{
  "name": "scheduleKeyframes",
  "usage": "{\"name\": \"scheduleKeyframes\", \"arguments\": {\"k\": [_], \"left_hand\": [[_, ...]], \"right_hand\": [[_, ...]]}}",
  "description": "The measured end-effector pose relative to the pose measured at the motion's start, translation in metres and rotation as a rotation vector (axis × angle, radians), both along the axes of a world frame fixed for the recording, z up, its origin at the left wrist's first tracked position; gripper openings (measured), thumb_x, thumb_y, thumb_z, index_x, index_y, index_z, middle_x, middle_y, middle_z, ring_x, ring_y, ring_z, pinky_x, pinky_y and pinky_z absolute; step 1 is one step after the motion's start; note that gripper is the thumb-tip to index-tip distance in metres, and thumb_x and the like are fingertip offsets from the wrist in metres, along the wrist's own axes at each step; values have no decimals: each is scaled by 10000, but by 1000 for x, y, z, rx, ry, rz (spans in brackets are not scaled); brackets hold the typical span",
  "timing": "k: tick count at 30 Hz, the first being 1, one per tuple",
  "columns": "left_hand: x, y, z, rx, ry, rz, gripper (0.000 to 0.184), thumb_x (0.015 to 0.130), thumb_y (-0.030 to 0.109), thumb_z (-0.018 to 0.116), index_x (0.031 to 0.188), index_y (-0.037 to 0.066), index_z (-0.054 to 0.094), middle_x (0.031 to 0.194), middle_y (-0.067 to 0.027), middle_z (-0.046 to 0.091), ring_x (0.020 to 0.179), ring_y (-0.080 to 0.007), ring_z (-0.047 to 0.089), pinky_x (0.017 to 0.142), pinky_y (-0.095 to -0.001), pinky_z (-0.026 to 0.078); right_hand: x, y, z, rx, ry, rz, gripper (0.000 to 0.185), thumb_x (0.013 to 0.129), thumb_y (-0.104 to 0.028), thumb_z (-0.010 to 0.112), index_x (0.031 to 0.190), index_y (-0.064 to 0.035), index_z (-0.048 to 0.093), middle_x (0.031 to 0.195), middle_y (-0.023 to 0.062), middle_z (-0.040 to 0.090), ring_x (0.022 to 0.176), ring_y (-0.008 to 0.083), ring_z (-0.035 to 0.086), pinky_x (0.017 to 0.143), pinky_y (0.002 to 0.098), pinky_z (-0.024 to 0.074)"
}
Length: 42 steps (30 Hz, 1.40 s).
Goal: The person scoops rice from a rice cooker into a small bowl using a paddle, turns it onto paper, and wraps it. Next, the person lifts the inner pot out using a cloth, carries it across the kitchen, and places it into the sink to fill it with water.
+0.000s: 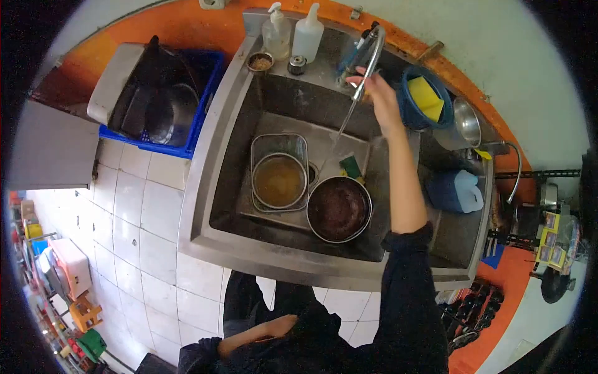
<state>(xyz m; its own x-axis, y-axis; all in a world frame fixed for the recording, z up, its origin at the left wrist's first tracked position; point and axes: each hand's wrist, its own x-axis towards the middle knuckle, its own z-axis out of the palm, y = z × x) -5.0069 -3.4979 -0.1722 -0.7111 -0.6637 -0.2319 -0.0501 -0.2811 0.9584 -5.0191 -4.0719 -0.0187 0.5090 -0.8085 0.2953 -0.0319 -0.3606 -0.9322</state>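
My right hand is at the chrome faucet, its fingers around the spout's end, with water running down into the steel sink. Below in the basin, a round pot of brownish liquid sits in a rectangular metal tray. Beside it stands a pan with a dark, stained inside. A green and yellow sponge lies just behind the pan. My left hand is low, in front of my body near my dark clothing; its fingers are hidden.
Two pump bottles and a small bowl stand on the sink's back ledge. A blue basket holds a yellow cloth. A blue jug sits in the right basin. Left of the sink is a blue crate with pans.
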Motion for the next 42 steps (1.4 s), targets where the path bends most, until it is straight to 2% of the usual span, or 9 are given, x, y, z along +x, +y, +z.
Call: {"name": "scheduleKeyframes", "arguments": {"k": [6, 14, 20, 27, 29, 31, 36, 39, 42], "left_hand": [[-11, 6, -5, -78, -28, 46, 237, 753, 170, 518, 816, -57, 543, 852, -255, 565, 839, -427, 532, 711, -469, 406], [10, 9, 23, 74, -56, 259, 259, 745, 185, 530, 786, -70, 537, 854, -288, 544, 856, -444, 524, 694, -451, 408], [71, -10, 98, 239, -104, 391, 249, 761, 172, 514, 767, -76, 539, 837, -296, 552, 870, -457, 532, 714, -456, 420], [151, 90, 56, 302, -716, 699, 230, 761, 90, 435, 816, -55, 605, 854, -300, 587, 856, -406, 586, 765, -472, 461], [169, 182, -61, 366, -808, 854, 301, 798, 217, 464, 912, 8, 647, 912, -283, 592, 895, -404, 580, 778, -449, 465], [214, 255, -60, 678, -957, 891, 505, 788, 474, 511, 904, 2, 649, 925, -264, 606, 921, -377, 589, 791, -435, 467], [234, 438, -9, 966, -1435, 1425, 497, 777, 474, 533, 889, 4, 648, 935, -236, 623, 890, -349, 608, 789, -442, 470], [264, 505, 16, 1201, -885, 1545, 474, 769, 460, 536, 1005, 58, 625, 1034, -206, 607, 976, -316, 580, 824, -412, 463], [285, 559, 6, 1207, -893, 1746, 475, 777, 471, 521, 1008, 69, 626, 1040, -169, 617, 982, -312, 580, 836, -422, 453]], "right_hand": [[-27, -10, 34, -93, 456, 46, 208, 797, -87, 639, 986, -33, 571, 867, 81, 657, 824, 177, 627, 725, 310, 456], [-23, -8, 40, -107, 566, 31, 315, 789, -172, 671, 1046, -23, 565, 847, 90, 659, 785, 191, 623, 732, 305, 452], [3, 99, 44, -599, 345, -553, 281, 832, -156, 619, 1074, -31, 547, 1017, 65, 587, 918, 158, 544, 754, 306, 436], [96, 434, -7, 280, 206, 429, 49, 815, -57, 547, 840, -42, 587, 772, 49, 597, 686, 140, 558, 646, 271, 450], [126, 527, -17, 442, 471, 820, 117, 820, -86, 572, 920, -35, 607, 830, 51, 622, 713, 100, 562, 653, 252, 460], [157, 609, -38, 254, 514, 1234, 216, 794, -163, 601, 970, -38, 597, 869, 109, 609, 757, 206, 597, 679, 320, 472], [238, 717, -66, 25, 679, 1634, 362, 818, -327, 576, 1034, -35, 582, 973, 155, 598, 924, 290, 566, 804, 373, 444], [280, 745, -89, -417, 1018, 1583, 585, 803, -512, 525, 1158, -46, 533, 1152, 186, 531, 1080, 347, 493, 894, 422, 405], [305, 773, -167, -605, 1353, 1460, 806, 750, -656, 496, 1257, -29, 460, 1266, 226, 441, 1204, 399, 375, 993, 471, 322]]}}
